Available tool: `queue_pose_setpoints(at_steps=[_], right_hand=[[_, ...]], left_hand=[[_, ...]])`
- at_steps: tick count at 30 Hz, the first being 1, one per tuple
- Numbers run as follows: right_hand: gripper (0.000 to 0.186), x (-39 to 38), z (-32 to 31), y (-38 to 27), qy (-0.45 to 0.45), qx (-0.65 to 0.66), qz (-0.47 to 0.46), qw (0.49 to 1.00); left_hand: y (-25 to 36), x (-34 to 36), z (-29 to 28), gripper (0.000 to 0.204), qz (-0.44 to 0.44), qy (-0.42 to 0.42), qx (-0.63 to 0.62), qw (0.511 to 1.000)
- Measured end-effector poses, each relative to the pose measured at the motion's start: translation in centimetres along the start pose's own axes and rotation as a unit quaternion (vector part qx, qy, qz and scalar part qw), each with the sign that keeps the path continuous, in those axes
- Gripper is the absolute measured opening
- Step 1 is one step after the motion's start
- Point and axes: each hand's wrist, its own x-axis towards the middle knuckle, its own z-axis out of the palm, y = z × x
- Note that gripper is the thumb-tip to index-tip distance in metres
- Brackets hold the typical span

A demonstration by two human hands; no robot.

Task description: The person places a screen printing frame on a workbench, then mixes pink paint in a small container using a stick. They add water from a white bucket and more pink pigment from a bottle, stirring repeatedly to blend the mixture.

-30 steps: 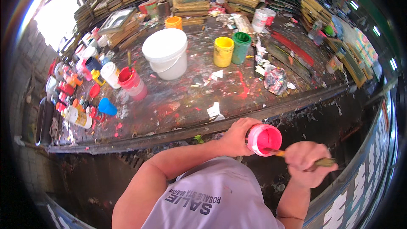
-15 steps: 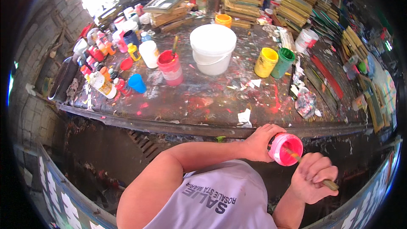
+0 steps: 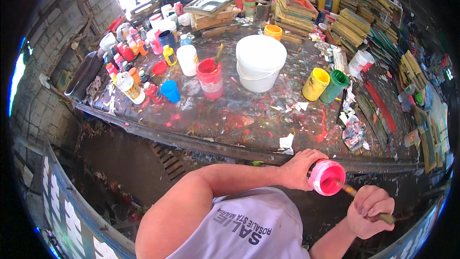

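Observation:
My left hand is wrapped round a jar of bright pink paint, tipped so its open mouth faces my right side. In my right hand, closed in a fist, is a paint-stained wooden stick. One end of the stick reaches the jar's mouth; the other pokes out below the fist. Pink paint coats the inner wall of the jar. Both hands are in front of the table's near edge, above the floor gap. How deep the stick's tip goes is blurred.
The paint-stained table carries a white lidded bucket, a red paint container with a stick, yellow and green paint containers, a blue cup and several bottles at left. Wooden frames are stacked behind.
The right fist has moved slightly away from the jar, drawing the stick partly outward. The left hand still grips the jar. The whole view has shifted a little.

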Motion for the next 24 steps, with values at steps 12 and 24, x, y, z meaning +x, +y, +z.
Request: queue_pose_setpoints(at_steps=[12, 24], right_hand=[[0.081, 0.3, 0.9, -0.4, 0.142, 0.002, -0.076, 0.987], [0.091, 1.3, 1.2, -1.9, -0.049, -0.015, 0.067, 0.996]], left_hand=[[-0.1, 0.3, 0.1, 0.099, 0.032, 0.03, 0.032, 0.999], [0.8, 1.2, -1.8, 0.098, 0.015, 0.012, -0.012, 1.0]])
